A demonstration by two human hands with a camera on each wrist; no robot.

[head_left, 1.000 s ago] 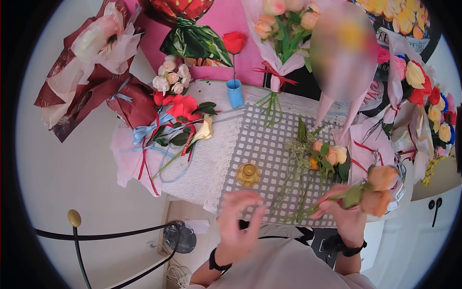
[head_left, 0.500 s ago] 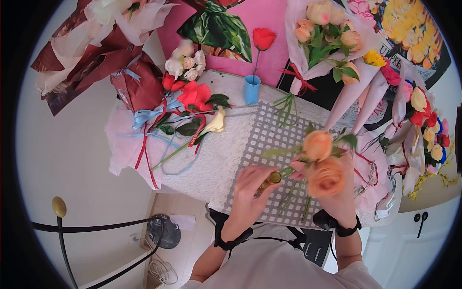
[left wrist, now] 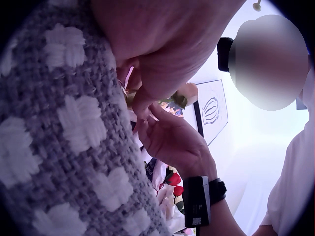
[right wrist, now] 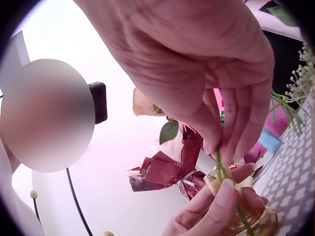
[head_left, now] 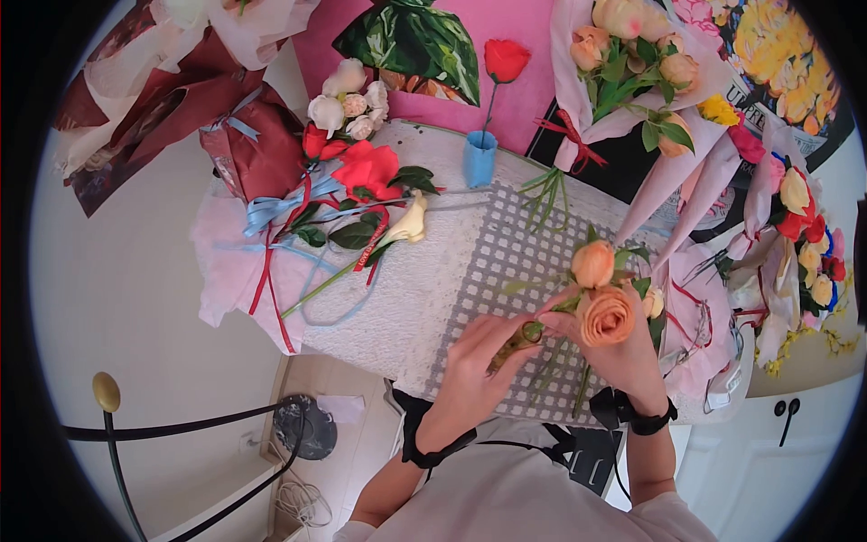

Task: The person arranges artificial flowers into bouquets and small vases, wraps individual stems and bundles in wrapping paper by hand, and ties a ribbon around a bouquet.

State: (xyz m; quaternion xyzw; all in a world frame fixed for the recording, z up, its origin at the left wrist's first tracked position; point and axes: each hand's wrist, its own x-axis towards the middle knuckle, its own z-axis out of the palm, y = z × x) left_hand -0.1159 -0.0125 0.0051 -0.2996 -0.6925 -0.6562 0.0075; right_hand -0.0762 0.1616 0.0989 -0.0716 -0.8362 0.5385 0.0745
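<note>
A small amber glass vase (head_left: 517, 347), tilted on its side, is gripped by my left hand (head_left: 471, 370). Two peach roses (head_left: 606, 316) are held by their green stems in my right hand (head_left: 623, 357), thumb and fingers pinching them close to the vase mouth. In the right wrist view the stem (right wrist: 219, 164) passes from the right fingertips into the amber vase (right wrist: 263, 221), and the left fingers wrap its neck. The left wrist view shows both hands meeting; the vase is mostly hidden there.
A grey checked cloth (head_left: 506, 262) covers the table. A blue cup (head_left: 480, 159) with a red rose stands at the back. Red flowers (head_left: 368, 172) and ribbons lie left; wrapped bouquets (head_left: 632, 81) are behind and right. Cut stems (head_left: 582, 388) lie beneath the right hand.
My left hand has picked up the amber vase from the cloth and tilted it. My right hand has brought the roses leftward, and their stem ends are now in the vase mouth.
</note>
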